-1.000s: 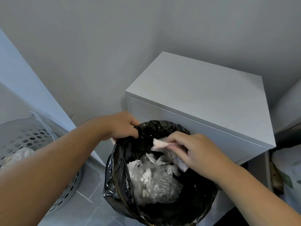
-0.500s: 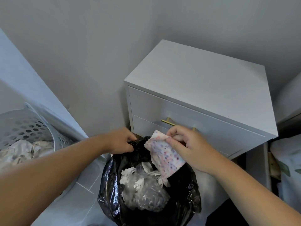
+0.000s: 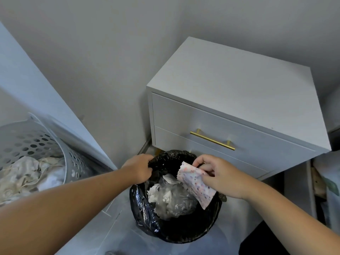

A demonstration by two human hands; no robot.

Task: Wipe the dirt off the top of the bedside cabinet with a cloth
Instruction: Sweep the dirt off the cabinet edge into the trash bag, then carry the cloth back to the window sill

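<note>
A black-lined bin (image 3: 165, 225) sits at lower centre, holding crumpled paper and clear plastic (image 3: 171, 197). At left, a perforated laundry basket (image 3: 36, 142) holds pale fabric (image 3: 27, 175).

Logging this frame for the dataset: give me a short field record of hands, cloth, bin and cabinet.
left hand: grips the rim of the black bin bag
right hand: pinches the spotted cloth over the open bin
bin contents: crumpled white paper and clear plastic
cabinet: white, top bare, no dirt visible, drawers shut, gold handle
laundry basket: left of the bin, holds fabric
</note>
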